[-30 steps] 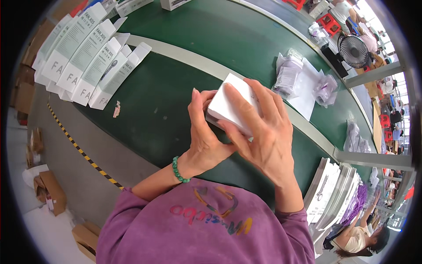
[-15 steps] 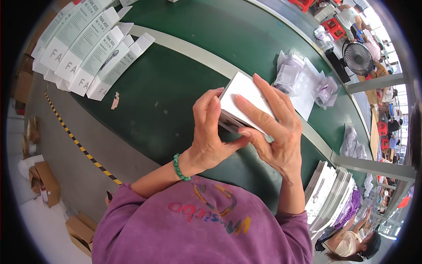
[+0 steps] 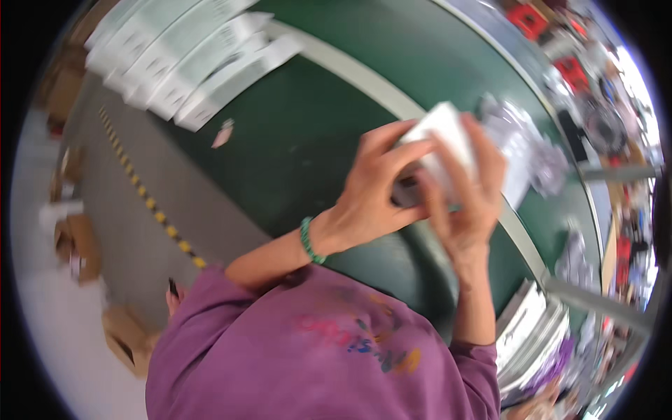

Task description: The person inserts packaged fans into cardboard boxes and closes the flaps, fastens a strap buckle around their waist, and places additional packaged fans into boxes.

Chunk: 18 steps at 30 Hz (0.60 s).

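Over the green table (image 3: 294,129), now curling left hand (image 3: 371,185) farther round the white box (image 3: 451,126), so gripping it jointly with right hand (image 3: 470,206).

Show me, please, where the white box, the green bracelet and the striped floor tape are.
White box (image 3: 456,137): head view, on its blurred white face.
Green bracelet (image 3: 307,241): head view, on its beads.
Striped floor tape (image 3: 150,204): head view, about midway along the strip.

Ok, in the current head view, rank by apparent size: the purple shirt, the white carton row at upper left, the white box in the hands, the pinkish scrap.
Largest to smallest:
1. Purple shirt
2. White carton row, cut off by the frame
3. White box, partly covered by fingers
4. Pinkish scrap
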{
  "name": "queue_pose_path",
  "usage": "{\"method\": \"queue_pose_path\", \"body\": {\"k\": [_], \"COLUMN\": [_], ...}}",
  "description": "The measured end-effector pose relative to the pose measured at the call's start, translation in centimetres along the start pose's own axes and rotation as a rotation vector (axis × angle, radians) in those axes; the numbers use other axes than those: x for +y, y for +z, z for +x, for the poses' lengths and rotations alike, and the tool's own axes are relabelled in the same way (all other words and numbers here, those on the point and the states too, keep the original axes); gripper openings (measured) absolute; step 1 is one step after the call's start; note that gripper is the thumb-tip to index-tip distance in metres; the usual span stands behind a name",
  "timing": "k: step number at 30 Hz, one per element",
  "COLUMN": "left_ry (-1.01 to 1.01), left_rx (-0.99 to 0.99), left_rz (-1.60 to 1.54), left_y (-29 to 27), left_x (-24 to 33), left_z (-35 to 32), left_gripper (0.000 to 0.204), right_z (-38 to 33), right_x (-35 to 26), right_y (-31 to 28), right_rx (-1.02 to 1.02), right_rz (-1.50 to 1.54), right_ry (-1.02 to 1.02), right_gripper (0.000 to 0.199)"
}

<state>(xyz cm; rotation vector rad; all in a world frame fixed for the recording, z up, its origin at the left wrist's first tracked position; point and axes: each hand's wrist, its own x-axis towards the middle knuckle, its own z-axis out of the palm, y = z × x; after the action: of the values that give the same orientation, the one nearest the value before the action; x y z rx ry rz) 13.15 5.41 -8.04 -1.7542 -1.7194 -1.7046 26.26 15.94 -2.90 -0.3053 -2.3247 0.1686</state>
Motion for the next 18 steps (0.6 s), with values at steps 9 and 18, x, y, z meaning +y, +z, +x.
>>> {"method": "queue_pose_path", "body": {"k": [9,18], "left_ry": [-0.148,-0.613], "left_rx": [-0.599,-0.790], "left_rz": [0.292,0.626], "left_y": [-20.1,-35.0], "left_x": [-2.3,2.8], "left_z": [3.5,-4.5], "left_gripper": [0.071,0.072], "right_z": [7.8,3.3], "right_x": [19.8,16.9], "right_y": [10.9,8.7], "right_rx": [0.196,-0.370], "right_rz": [0.693,0.013], "right_ry": [0.844,0.281], "right_gripper": [0.067,0.058]}}
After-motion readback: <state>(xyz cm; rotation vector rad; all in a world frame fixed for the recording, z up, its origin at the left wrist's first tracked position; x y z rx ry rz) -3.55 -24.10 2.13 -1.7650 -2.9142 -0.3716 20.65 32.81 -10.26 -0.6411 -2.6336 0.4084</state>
